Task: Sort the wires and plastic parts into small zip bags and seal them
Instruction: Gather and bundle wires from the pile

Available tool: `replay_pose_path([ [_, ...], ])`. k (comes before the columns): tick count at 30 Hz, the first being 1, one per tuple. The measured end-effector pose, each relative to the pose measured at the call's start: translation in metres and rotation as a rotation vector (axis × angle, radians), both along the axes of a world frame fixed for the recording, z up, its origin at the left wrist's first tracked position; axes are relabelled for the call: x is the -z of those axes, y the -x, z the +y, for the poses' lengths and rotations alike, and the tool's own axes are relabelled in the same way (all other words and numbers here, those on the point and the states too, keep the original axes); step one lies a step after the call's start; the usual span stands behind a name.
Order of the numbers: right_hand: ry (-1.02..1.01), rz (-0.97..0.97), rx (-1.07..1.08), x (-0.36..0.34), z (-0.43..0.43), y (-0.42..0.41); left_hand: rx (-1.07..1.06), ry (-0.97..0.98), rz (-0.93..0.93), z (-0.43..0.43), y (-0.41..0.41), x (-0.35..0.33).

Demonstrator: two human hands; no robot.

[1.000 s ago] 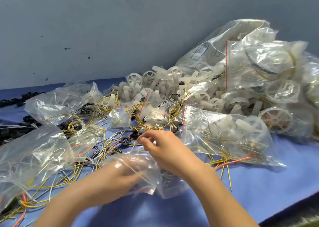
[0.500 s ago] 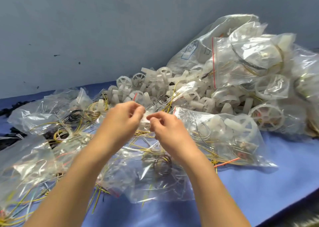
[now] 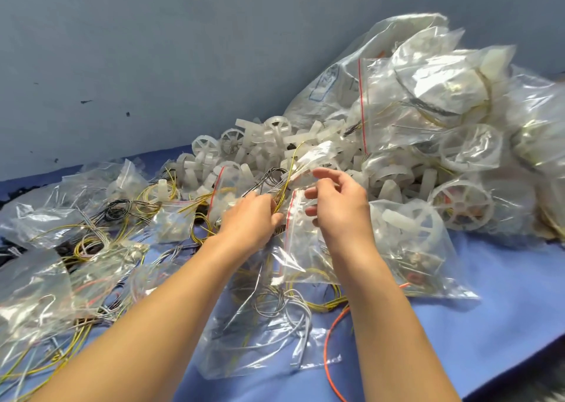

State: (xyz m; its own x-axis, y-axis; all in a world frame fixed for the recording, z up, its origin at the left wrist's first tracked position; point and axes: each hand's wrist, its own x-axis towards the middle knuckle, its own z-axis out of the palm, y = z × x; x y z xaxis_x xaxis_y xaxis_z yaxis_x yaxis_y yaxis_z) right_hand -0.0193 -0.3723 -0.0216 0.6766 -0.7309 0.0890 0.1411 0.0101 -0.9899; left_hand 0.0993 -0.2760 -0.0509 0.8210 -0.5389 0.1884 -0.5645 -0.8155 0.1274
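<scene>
My left hand [image 3: 252,220] reaches into the tangle at the table's middle, its fingers curled round a bundle of yellow and black wires [image 3: 279,187]. Just to the right, my right hand [image 3: 341,207] hovers with loosely spread fingers at the red-striped mouth of a clear zip bag [image 3: 412,249] holding white parts and wires. Whether those fingers touch the bag is unclear. Loose white plastic wheels [image 3: 260,151] are heaped behind both hands. Another clear bag of grey and yellow wires [image 3: 260,340] lies under my forearms.
A tall heap of filled zip bags [image 3: 428,96] rises at the right against the grey wall. More bags and wire coils [image 3: 91,242] spread over the left side. An orange wire [image 3: 327,340] curls on the blue tabletop [image 3: 489,325], whose front edge runs at lower right.
Half a second ago both hands pinched a small piece together. They have since parted: the left has dipped into the wires, and the right has opened its fingers over the bag.
</scene>
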Motion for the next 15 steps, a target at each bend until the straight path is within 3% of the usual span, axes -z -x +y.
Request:
replay_pose_path([
  [7,0.02,0.002,-0.021,-0.001,-0.002,0.011,-0.014,0.388,0.247,0.012,0.0,-0.014],
  [10,0.036,0.008,-0.026,-0.002,-0.002,0.015,-0.032,0.712,0.47,0.027,0.01,-0.025],
  [15,0.103,0.025,-0.098,-0.002,0.011,0.016,-0.083,1.167,0.584,0.06,0.038,-0.041],
])
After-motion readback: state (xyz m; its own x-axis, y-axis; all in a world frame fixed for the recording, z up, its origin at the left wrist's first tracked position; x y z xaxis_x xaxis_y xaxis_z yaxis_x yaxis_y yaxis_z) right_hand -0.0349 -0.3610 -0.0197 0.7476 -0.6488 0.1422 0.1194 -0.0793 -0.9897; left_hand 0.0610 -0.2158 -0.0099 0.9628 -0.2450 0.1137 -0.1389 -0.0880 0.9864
